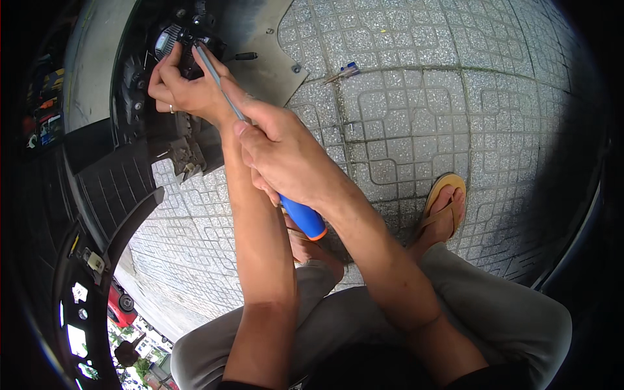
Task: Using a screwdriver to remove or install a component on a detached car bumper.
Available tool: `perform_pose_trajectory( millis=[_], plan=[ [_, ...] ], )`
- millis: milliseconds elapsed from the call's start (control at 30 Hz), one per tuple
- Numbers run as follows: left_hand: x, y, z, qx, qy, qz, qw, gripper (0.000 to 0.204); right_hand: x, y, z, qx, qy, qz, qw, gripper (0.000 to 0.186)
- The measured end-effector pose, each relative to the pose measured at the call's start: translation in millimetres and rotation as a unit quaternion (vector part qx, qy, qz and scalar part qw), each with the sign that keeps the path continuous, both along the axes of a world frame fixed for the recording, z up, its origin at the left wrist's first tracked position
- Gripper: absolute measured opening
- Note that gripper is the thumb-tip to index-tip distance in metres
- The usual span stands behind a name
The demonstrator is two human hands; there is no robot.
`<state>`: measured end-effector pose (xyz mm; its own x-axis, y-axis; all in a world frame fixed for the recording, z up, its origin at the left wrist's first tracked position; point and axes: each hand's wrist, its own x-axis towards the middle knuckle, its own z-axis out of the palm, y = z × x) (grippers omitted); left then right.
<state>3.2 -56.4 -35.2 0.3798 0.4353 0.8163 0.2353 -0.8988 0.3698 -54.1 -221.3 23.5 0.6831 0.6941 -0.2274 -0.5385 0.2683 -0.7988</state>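
Observation:
My right hand (pixel 276 146) is closed around a screwdriver with a blue handle (pixel 302 216) ending in orange. Its long grey shaft (pixel 218 77) slants up and left past my left wrist, and the tip meets a dark assembly at the upper left. My left hand (pixel 192 94) grips that assembly, fingers curled against a black part with silver fins (pixel 169 40). A ring is on one of its fingers. Where exactly the tip rests is too dark and small to make out.
A grey panel (pixel 257 26) lies beyond my hands, with a black-handled tool (pixel 246 56) beside the assembly. Small blue-capped items (pixel 350 69) lie on the paving (pixel 409 104). A dark vehicle body with a curved edge (pixel 140 218) borders the left. My sandalled foot (pixel 445 211) is at right.

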Motion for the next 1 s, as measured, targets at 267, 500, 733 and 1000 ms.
perform_pose_trajectory(
  millis=[267, 500, 733, 1000],
  plan=[
    [-2.9, 0.6, 12.2, -0.033, 0.005, 0.007, 0.999, 0.023, 22.1, -15.5, 10.7, 0.054, 0.073, 0.083, 0.992, 0.055],
    [11.3, -8.2, -8.4, 0.013, -0.039, 0.031, 0.999, 0.027, -3.8, 22.1, 45.7, 0.125, 0.252, -0.084, 0.956, 0.055],
    [-1.6, 18.9, -13.9, 0.039, -0.018, 0.021, 0.999, 0.027, -17.6, 41.1, 63.7, 0.232, 0.325, -0.119, 0.909, 0.071],
    [-1.9, 21.6, -8.7, 0.054, -0.015, 0.001, 0.998, 0.028, -3.5, 18.3, 70.8, 0.28, 0.444, -0.091, 0.847, 0.06]
  ],
)
